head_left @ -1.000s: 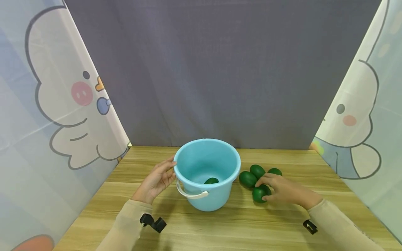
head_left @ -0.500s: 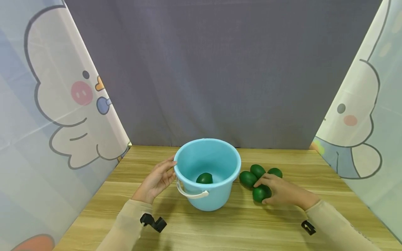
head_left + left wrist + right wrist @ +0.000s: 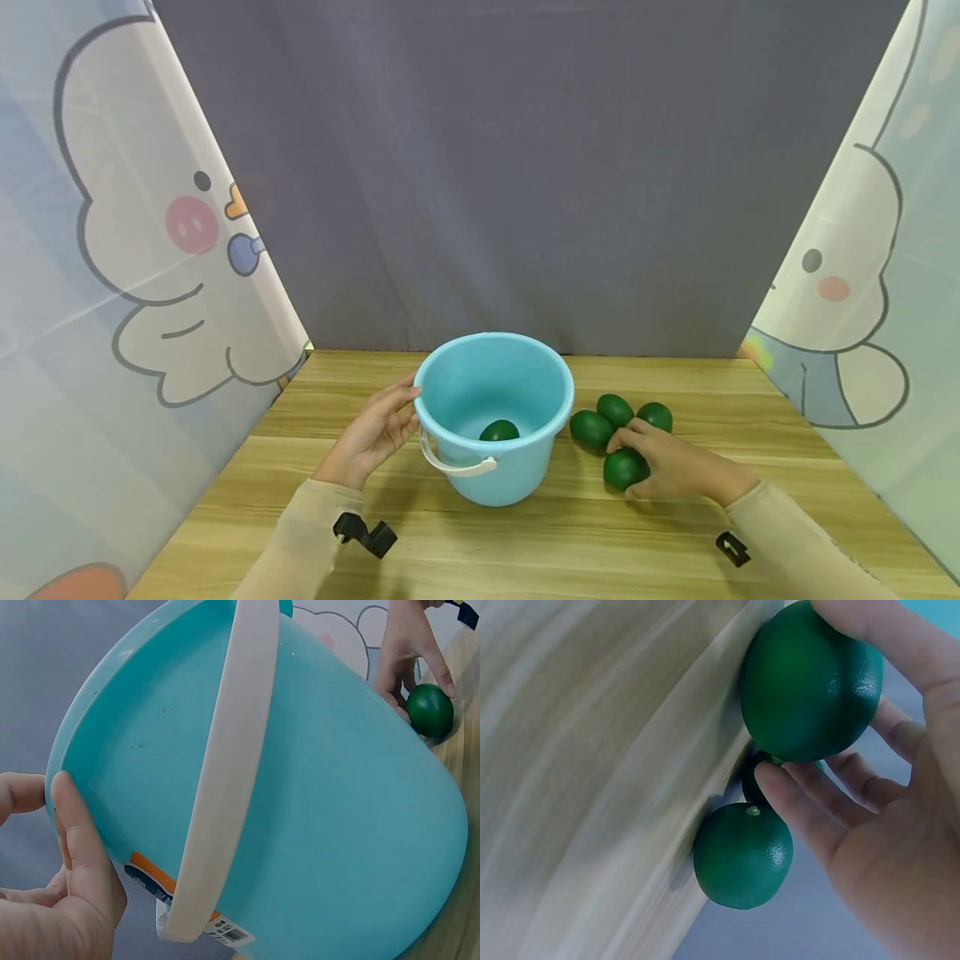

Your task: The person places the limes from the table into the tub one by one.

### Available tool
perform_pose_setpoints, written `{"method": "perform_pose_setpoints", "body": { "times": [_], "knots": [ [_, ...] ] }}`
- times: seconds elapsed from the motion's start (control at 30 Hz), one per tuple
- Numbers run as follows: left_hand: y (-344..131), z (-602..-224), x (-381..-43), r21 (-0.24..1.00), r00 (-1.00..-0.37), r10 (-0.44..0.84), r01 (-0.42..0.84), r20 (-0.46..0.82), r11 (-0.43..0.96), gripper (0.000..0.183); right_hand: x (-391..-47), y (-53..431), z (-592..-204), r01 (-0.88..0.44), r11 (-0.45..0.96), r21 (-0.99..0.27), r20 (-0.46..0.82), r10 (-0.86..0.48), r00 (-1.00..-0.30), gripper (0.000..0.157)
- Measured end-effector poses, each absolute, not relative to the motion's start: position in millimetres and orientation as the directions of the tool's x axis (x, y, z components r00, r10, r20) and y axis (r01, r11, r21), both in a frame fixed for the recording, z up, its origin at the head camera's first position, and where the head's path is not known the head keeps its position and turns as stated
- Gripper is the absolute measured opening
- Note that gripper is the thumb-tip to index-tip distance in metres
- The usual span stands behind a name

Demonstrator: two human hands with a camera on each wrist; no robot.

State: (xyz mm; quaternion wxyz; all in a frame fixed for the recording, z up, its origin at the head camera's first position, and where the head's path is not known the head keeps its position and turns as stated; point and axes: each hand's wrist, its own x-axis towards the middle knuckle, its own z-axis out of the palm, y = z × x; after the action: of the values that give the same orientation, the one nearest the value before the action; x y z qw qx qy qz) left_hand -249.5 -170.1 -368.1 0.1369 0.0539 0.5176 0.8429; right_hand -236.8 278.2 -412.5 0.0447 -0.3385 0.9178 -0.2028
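Note:
A light-blue bucket (image 3: 498,479) with a white handle (image 3: 461,468) stands upright on the wooden table. My left hand (image 3: 375,433) holds its rim from the left side, the fingertips at the edge, as the left wrist view of the bucket (image 3: 352,787) also shows. One green lime (image 3: 500,431) lies inside on the bottom. To the bucket's right, my right hand (image 3: 671,462) has its thumb and fingers around another lime (image 3: 626,469). In the right wrist view the thumb presses that lime (image 3: 810,682), which sits at the tabletop.
Behind the right hand's fingers lie more limes: one near the bucket (image 3: 592,429), one farther back (image 3: 615,410) and one to the right (image 3: 655,416). A grey cloth (image 3: 495,167) hangs at the table's back edge. Printed curtains stand on both sides.
The lime inside the bucket rolled left, then back right. My right hand has shifted slightly toward me with the gripped lime. My left hand stays at the rim.

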Motion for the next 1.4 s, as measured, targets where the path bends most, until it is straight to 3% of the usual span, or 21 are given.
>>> {"method": "perform_pose_setpoints", "body": {
  "times": [0.8,1.4],
  "knots": [
    [-171,-369,-250,0.888,-0.956,0.288,-0.175,-0.050,-0.426,0.058,-236,279,-411,-0.590,0.695,-0.410,0.044,-0.631,-0.775,0.046],
    [-170,-368,-250,0.890,-0.958,0.281,-0.178,-0.059,-0.421,0.058,-237,283,-391,-0.627,0.691,-0.360,0.122,-0.632,-0.766,0.048]
  ]
}}
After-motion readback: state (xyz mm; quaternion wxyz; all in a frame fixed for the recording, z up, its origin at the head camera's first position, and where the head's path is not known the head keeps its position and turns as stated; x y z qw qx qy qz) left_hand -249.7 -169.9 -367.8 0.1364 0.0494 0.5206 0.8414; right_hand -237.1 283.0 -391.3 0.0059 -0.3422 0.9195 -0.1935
